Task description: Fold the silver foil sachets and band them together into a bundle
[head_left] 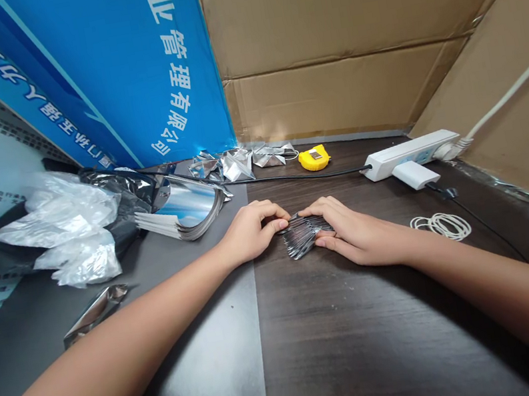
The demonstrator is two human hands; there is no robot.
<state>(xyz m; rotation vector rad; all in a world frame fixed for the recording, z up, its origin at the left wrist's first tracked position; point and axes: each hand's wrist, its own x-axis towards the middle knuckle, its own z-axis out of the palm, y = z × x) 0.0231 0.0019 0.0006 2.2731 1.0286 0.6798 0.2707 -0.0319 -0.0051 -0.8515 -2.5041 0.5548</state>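
Observation:
A thick bundle of thin, silvery foil sheets or pouches [298, 238] stands just above the dark wooden tabletop, its many edges fanned toward me. My right hand [350, 227] grips its right side, thumb in front and fingers over the top. At its upper left corner, my left hand [260, 229] pinches with thumb and fingertips. Whether the bundle rests on the table, I cannot tell. Behind the hands, several bundled silver foil packets [237, 164] lie in a row by the cardboard wall. The inner faces of the sheets are hidden.
A yellow tape measure [314, 158] sits at the back. To the right are a white power strip [409, 153] with a charger [415, 174] and white rubber bands [444, 226]. A curved stack of sheets [182, 208], clear plastic bags [65, 218] and a foil pouch [95, 314] lie left.

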